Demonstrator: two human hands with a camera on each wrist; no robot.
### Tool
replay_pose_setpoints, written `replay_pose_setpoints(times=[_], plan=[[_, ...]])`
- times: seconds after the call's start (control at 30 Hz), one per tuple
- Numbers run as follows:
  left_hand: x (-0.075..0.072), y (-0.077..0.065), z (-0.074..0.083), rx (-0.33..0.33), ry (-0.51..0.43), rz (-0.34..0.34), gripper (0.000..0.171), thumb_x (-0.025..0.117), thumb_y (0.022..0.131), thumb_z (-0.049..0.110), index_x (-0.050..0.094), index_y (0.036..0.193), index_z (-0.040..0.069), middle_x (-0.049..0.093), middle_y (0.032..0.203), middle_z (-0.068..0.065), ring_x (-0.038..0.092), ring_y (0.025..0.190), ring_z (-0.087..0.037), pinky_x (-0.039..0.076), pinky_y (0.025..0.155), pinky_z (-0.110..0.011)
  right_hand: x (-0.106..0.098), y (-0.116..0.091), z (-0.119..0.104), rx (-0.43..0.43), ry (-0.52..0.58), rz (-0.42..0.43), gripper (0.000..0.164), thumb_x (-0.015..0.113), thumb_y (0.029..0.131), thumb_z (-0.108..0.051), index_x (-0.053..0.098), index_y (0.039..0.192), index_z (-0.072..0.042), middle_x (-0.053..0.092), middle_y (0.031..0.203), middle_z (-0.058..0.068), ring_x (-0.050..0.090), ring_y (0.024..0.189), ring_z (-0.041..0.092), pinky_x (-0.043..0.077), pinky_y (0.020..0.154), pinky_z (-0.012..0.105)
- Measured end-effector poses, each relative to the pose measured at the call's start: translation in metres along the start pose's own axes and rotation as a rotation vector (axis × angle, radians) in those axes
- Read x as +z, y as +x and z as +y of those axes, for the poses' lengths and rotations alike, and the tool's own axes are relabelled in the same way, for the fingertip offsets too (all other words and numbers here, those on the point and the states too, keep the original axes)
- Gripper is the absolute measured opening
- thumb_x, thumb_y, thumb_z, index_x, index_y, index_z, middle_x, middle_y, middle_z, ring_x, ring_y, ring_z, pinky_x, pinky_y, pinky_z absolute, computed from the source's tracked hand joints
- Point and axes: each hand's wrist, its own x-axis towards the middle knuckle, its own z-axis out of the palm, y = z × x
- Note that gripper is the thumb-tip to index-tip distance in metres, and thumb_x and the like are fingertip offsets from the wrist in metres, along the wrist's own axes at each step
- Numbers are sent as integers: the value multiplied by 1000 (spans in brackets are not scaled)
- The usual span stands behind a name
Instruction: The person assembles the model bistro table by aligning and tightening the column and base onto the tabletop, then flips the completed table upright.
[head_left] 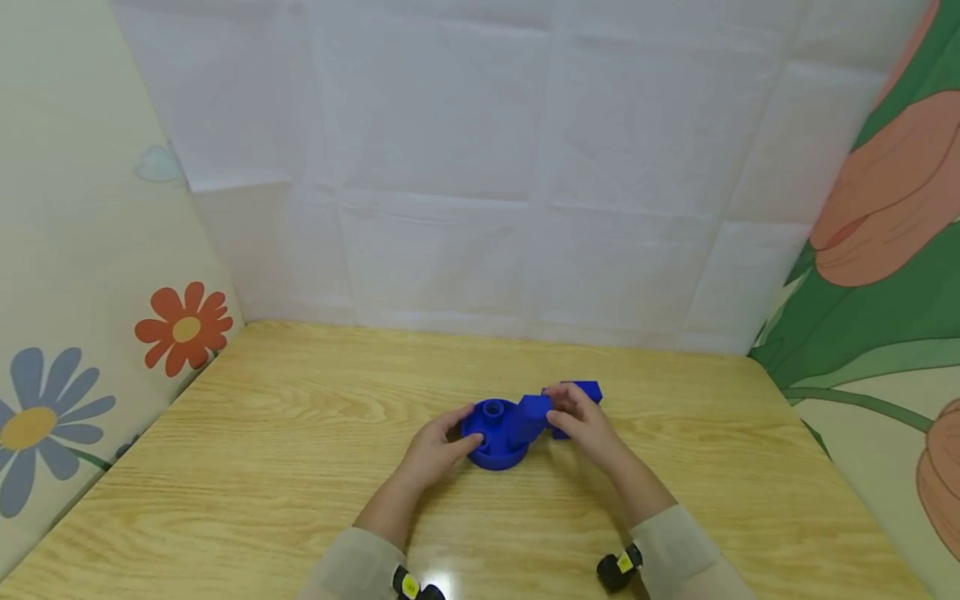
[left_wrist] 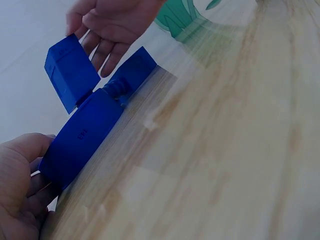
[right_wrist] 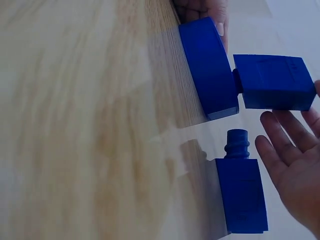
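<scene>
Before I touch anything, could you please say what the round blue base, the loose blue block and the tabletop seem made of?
Round blue base: probably plastic, satin, from its even colour.
Loose blue block: likely the same satin plastic, its ridged peg looking moulded.
Tabletop: wood or wood-look laminate, glossy, with grain and a bright reflection.

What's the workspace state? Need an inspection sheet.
Surface: wood-grain table; glare spot at the head view's near edge.
Job's things: blue round base on the table; upper block standing on it; second block lying beside it, ridged stub exposed.
Clutter: nothing seen.
Grippers: left hand grips the base's rim; right hand at the upper block, grip unclear.
Cables: nothing seen.
Surroundings: creased white sheet behind; flower-patterned walls left and right.
</scene>
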Motion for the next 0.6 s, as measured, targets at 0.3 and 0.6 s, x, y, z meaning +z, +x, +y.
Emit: replay_pose_setpoints(times=[0.3,0.6], plan=[[1,0,2,2,-19,9,52,70,90,17,55,138,2,55,141,-20,48,134,-37,36,113,-51,1,-7,-2,36,-123,-30,37,68,92,-13,53,123,1,64,114,20,61,94,14,50,83,22],[1,-1,2,3,-33,5,52,70,90,17,55,137,1,56,139,-21,52,130,-38,40,110,-51,15,-4,-11,68,-244,-31,53,72,89,-26,52,134,-8,60,124,15,59,104,24,52,90,40]])
